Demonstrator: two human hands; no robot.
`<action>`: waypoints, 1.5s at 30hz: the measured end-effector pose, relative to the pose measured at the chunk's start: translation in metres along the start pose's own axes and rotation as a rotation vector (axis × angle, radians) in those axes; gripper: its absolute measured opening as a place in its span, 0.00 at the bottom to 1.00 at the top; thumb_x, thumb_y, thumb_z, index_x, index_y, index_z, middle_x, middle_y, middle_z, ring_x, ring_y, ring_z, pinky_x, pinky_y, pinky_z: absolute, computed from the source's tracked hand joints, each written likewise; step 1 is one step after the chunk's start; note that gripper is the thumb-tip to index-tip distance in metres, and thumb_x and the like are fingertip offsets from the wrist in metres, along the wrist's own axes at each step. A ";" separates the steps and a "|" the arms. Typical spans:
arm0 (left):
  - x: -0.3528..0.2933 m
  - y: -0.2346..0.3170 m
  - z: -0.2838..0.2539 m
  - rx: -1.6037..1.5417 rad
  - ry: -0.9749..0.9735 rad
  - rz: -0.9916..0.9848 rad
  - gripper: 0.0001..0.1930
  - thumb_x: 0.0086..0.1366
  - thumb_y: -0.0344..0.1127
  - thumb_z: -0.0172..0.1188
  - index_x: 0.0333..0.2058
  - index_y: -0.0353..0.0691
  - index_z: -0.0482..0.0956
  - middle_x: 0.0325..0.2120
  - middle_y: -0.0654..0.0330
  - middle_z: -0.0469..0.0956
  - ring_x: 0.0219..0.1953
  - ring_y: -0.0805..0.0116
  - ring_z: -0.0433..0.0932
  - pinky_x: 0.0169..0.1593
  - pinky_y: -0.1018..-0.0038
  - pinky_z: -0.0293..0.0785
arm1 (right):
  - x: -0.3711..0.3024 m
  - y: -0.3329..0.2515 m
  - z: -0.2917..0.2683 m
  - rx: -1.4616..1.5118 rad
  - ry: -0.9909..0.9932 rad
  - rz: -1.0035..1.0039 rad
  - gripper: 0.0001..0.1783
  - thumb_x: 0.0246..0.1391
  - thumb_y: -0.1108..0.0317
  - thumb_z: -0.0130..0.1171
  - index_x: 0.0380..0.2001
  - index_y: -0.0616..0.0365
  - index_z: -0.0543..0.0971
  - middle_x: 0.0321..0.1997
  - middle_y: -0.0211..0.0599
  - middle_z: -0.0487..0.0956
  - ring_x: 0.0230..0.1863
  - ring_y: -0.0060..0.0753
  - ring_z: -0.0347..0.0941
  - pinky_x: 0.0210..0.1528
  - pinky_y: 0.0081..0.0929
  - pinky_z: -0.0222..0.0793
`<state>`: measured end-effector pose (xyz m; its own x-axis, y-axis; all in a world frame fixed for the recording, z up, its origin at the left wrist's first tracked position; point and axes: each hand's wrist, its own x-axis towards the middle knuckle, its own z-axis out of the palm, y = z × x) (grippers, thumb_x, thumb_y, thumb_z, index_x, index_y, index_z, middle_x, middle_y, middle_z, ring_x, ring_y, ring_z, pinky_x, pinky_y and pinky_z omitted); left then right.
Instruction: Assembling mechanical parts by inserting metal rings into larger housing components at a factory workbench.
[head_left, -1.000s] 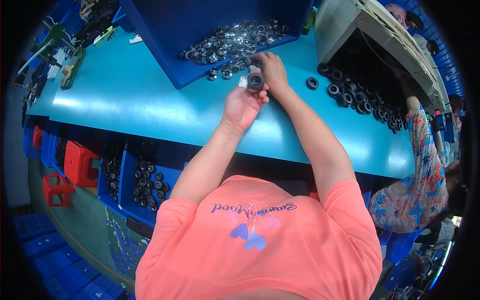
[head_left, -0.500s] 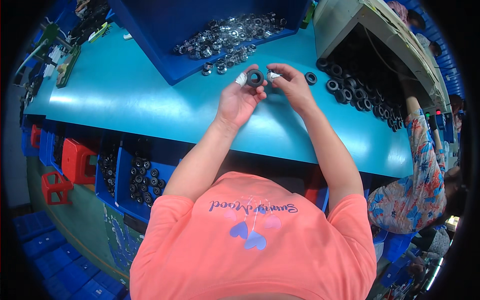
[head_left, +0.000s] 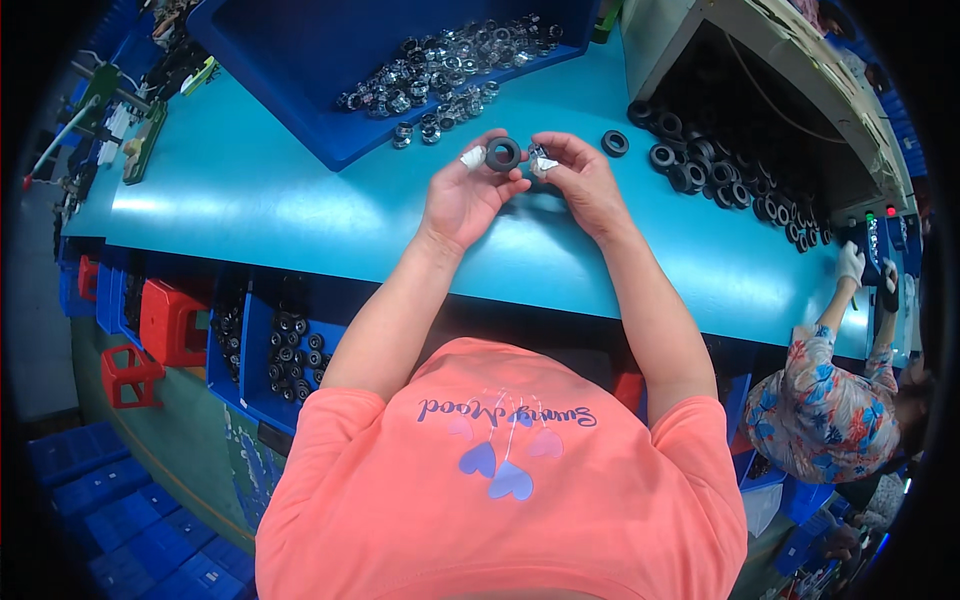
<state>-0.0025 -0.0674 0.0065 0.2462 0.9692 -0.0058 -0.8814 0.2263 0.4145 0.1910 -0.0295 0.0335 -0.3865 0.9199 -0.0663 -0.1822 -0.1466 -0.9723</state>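
My left hand (head_left: pixel 466 200) pinches a black rubber ring (head_left: pixel 503 154) between thumb and fingers, its hole turned toward me. Just right of it, my right hand (head_left: pixel 583 180) grips a small shiny chrome wheel hub (head_left: pixel 537 153) in its fingertips; fingers and white tape hide part of it. The two parts are close but apart, above the turquoise table (head_left: pixel 330 230). White tape wraps a digit on each hand. A loose black ring (head_left: pixel 614 143) lies on the table just right of my right hand.
A blue bin (head_left: pixel 330 140) with a pile of chrome hubs (head_left: pixel 440 75) stands ahead, several hubs at its edge. Many black rings (head_left: pixel 715 175) spill from a pale machine opening (head_left: pixel 655 50) at right. A co-worker's gloved hand (head_left: pixel 850 263) is far right. Red stools (head_left: pixel 130 375) stand lower left.
My right hand's chrome hub now shows more clearly beside the ring. The co-worker's arm has drawn back from the ring pile toward the table's right end. The whole view has shifted slightly.
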 end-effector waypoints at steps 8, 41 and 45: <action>0.001 -0.001 -0.002 0.044 0.005 0.033 0.20 0.71 0.37 0.48 0.58 0.35 0.70 0.51 0.38 0.75 0.43 0.54 0.80 0.53 0.56 0.78 | -0.001 -0.001 -0.003 -0.006 0.025 -0.034 0.23 0.51 0.74 0.63 0.53 0.62 0.77 0.46 0.33 0.79 0.47 0.23 0.74 0.50 0.22 0.70; -0.001 0.002 -0.007 0.019 0.114 -0.001 0.17 0.74 0.43 0.50 0.45 0.33 0.76 0.40 0.41 0.80 0.37 0.59 0.81 0.43 0.63 0.81 | -0.002 0.000 -0.001 -0.013 0.007 -0.047 0.24 0.49 0.76 0.62 0.52 0.59 0.80 0.47 0.32 0.80 0.48 0.22 0.74 0.51 0.22 0.70; -0.002 0.002 -0.007 0.009 0.102 -0.006 0.17 0.74 0.42 0.49 0.46 0.33 0.76 0.42 0.40 0.79 0.37 0.58 0.81 0.44 0.63 0.81 | -0.002 0.001 0.000 -0.029 -0.015 -0.052 0.24 0.50 0.77 0.62 0.53 0.59 0.80 0.46 0.32 0.80 0.48 0.23 0.75 0.54 0.22 0.70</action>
<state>-0.0077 -0.0679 0.0009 0.2088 0.9728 -0.1004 -0.8764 0.2317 0.4223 0.1920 -0.0314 0.0328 -0.3909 0.9203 -0.0121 -0.1763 -0.0878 -0.9804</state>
